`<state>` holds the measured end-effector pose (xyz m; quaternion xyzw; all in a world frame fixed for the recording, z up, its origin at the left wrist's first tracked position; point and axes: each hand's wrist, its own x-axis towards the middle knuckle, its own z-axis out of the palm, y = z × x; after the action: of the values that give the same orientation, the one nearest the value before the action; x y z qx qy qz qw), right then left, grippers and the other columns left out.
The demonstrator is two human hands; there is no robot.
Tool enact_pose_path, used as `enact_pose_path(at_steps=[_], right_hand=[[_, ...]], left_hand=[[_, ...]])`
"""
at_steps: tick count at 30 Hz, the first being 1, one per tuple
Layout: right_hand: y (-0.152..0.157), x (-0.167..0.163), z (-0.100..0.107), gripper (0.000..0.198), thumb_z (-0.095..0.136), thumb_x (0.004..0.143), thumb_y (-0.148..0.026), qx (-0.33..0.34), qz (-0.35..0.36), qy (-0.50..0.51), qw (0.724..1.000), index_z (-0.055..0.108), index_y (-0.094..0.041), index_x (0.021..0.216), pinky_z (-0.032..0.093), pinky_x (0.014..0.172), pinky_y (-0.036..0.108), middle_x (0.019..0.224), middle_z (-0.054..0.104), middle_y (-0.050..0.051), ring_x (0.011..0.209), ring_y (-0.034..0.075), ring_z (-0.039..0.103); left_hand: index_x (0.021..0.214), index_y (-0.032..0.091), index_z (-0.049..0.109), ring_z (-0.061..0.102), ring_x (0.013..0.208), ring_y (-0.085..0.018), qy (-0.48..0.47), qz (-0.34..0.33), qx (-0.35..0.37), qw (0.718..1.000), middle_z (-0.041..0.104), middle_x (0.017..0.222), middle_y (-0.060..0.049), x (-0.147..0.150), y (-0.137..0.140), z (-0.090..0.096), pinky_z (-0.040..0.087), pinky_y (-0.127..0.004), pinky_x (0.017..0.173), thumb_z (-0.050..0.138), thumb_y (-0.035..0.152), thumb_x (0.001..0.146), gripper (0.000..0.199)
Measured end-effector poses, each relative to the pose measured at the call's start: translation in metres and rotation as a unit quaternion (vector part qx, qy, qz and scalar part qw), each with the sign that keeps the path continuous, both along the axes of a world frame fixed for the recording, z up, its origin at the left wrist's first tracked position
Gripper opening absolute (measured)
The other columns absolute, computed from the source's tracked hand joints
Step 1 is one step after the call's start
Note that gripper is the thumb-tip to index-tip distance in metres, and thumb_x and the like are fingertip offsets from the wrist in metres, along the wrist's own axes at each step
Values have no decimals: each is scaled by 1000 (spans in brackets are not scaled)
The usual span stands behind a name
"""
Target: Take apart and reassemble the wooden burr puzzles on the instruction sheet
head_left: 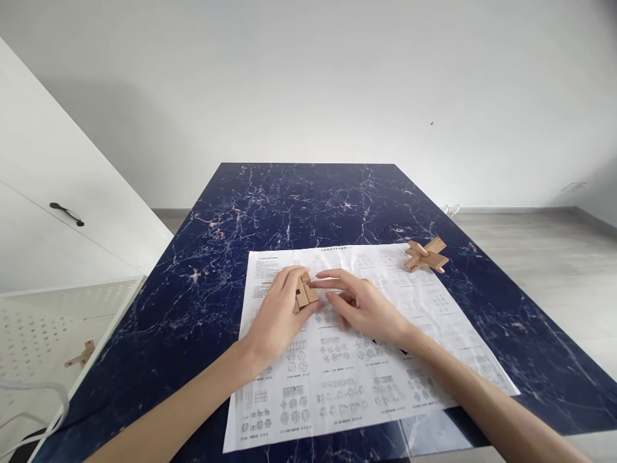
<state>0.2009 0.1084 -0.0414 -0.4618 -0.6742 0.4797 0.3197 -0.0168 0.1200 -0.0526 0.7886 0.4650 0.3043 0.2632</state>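
Note:
A partly assembled wooden interlocking puzzle [306,294] sits low over the printed sheet. My left hand [279,307] is wrapped round its left side, fingers over the far edge and thumb along the near edge, hiding part of it. My right hand [364,305] is just to the right, fingers apart and curved, holding nothing that I can see. Its index fingertip reaches the puzzle's right side; whether it presses on it I cannot tell. Beneath both hands lies the instruction sheet [337,402], covered with small puzzle diagrams and text.
A cross-shaped wooden puzzle [427,255] rests on the sheet's far right corner. The blue marble-patterned table [299,206] runs back towards a white wall. At left stand a white cabinet [72,161] and a perforated white surface [38,321] with another wooden puzzle [81,355] and a white cable [60,392].

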Motion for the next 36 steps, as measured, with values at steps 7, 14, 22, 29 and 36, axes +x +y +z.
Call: enact_pose_path(at_steps=[7,14,22,29,36], right_hand=[[0,1,0,30,50,105,-28,9,-6,-18,1000,55,-26,134,53,50,32,139,74,13,47,10,60],[1,0,2,27,51,103,-28,2,-4,-20,1000,55,-27,130,53,49,34,137,76,10,47,11,60],[1,0,-2,24,51,105,-29,1,-5,-9,1000,57,-27,128,51,48,32,130,78,8,48,11,60],[6,1,-6,15,53,103,-30,81,-128,-13,988,64,-23,112,53,59,32,103,81,6,64,16,69],[18,15,-5,15,55,99,-25,235,-303,-73,921,66,-23,108,60,66,36,130,69,14,91,23,74]], left_hand=[[135,28,50,62,128,-31,35,66,35,997,62,137,-8,-18,28,1,52,-50,109,80,30,96,49],[148,24,41,55,131,-35,109,130,88,982,55,140,-15,-29,40,-7,49,-54,110,71,35,101,57],[149,9,44,52,132,-46,221,197,195,935,51,141,-27,-30,43,-13,45,-65,108,61,35,105,54],[146,19,47,42,150,-45,191,69,270,941,40,161,-25,-22,30,0,41,-68,116,57,27,107,42],[126,21,62,52,142,-35,150,-30,263,953,59,142,-15,-9,16,5,49,-59,116,57,17,105,22]])
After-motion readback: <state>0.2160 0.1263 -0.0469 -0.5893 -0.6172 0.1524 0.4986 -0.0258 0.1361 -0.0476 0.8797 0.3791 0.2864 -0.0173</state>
